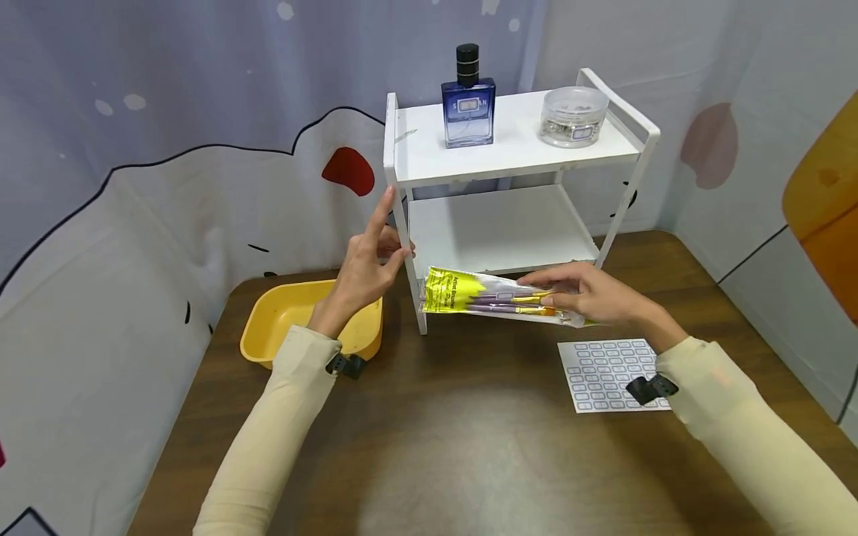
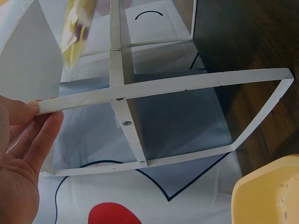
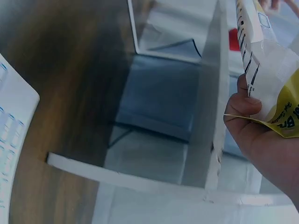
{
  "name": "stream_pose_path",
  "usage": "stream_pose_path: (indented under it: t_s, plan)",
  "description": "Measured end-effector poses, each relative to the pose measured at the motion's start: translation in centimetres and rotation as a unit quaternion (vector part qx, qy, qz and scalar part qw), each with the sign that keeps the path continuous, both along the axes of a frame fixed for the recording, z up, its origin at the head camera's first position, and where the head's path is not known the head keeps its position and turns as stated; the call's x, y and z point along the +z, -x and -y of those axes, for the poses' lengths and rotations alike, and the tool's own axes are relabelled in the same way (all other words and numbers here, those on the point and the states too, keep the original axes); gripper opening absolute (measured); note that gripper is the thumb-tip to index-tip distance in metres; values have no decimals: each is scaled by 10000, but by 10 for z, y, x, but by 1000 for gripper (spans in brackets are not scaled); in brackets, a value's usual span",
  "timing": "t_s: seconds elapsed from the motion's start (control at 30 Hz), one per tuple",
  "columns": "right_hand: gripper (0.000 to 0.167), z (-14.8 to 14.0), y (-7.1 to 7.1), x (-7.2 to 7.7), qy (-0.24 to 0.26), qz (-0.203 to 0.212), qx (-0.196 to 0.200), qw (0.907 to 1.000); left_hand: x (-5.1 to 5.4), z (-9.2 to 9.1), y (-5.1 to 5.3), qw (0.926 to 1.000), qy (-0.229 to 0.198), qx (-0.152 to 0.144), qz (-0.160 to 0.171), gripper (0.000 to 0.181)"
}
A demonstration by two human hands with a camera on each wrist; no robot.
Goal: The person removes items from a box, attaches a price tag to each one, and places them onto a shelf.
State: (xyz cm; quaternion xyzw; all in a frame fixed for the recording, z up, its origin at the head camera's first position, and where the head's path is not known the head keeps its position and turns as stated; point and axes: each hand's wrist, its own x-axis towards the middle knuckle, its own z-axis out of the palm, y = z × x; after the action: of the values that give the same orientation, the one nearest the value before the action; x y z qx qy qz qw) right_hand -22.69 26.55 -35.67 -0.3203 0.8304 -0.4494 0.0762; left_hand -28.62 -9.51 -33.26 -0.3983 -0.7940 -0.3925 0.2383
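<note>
A packet of artist brushes (image 1: 496, 298) with a yellow-green label hangs level in front of the lower shelf of a white two-tier rack (image 1: 503, 223). My right hand (image 1: 596, 298) pinches it by its right end. In the right wrist view the packet's pale back (image 3: 271, 65) faces the camera, above the right hand (image 3: 261, 126). At the rack's left side, my left hand (image 1: 372, 260) holds the front post, its index finger pointing up. The left wrist view shows the left hand (image 2: 23, 149) with thumb and fingers on either side of that post (image 2: 77, 99).
On the top shelf stand a blue perfume bottle (image 1: 468, 112) and a clear round container (image 1: 573, 119). A yellow basin (image 1: 268, 320) sits left of the rack on the brown table (image 1: 429, 447). A label sheet (image 1: 603, 376) lies at the right.
</note>
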Motion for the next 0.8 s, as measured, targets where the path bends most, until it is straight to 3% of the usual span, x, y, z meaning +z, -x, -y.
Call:
stream_pose_path:
  t_s: [0.27, 0.6, 0.8]
  plan:
    - [38, 0, 17, 16, -22, 86, -360, 9993, 1, 2, 1, 10000, -26, 38, 17, 95]
    - [38, 6, 48, 30, -381, -154, -196, 9990, -1, 2, 1, 10000, -44, 55, 16, 96]
    - [36, 7, 62, 31, -518, -220, -332, 9979, -1, 0, 2, 10000, -68, -50, -52, 97]
